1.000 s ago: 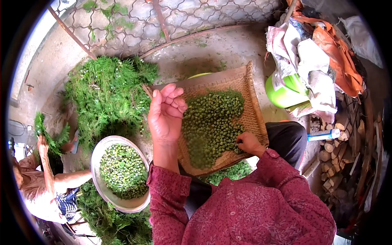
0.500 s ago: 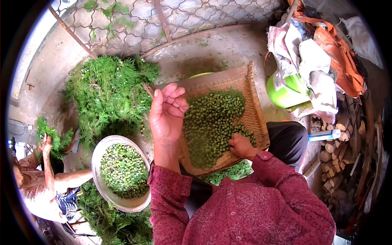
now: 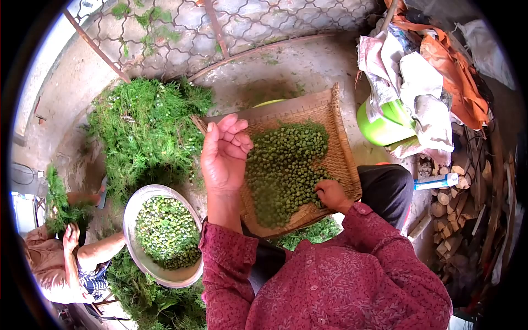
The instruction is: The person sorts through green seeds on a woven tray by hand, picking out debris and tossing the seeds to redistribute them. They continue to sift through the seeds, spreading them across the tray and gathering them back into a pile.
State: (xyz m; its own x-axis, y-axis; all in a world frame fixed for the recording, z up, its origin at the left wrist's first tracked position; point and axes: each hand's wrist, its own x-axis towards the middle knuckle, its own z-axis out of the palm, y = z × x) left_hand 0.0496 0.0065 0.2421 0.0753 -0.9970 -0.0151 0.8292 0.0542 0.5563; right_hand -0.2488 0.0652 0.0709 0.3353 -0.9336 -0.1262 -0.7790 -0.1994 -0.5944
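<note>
My left hand (image 3: 225, 154) is raised over the left edge of a woven tray (image 3: 342, 137), palm up, its thumb apart and its fingers loosely bent, with nothing visible in it. Small round green pieces (image 3: 294, 148) lie heaped on the tray, which rests at my lap. At the lower right of this heap is my right hand (image 3: 333, 195), its fingers curled together; whatever they hold is too small or hidden to name. A metal basin (image 3: 130, 220) of similar green pieces stands left of the tray.
Feathery green branches (image 3: 146, 121) lie on the floor behind the basin, more below it. At the left, another person (image 3: 55, 258) sits beside a green sprig. To the right are a lime-green bucket (image 3: 385, 124) under cloths, a blue-white tube (image 3: 436, 181) and stacked firewood (image 3: 451, 220).
My right hand has shifted slightly right over the heap. The other person's hand has moved down and right, and the sprig hangs lower. My left hand has hardly moved.
</note>
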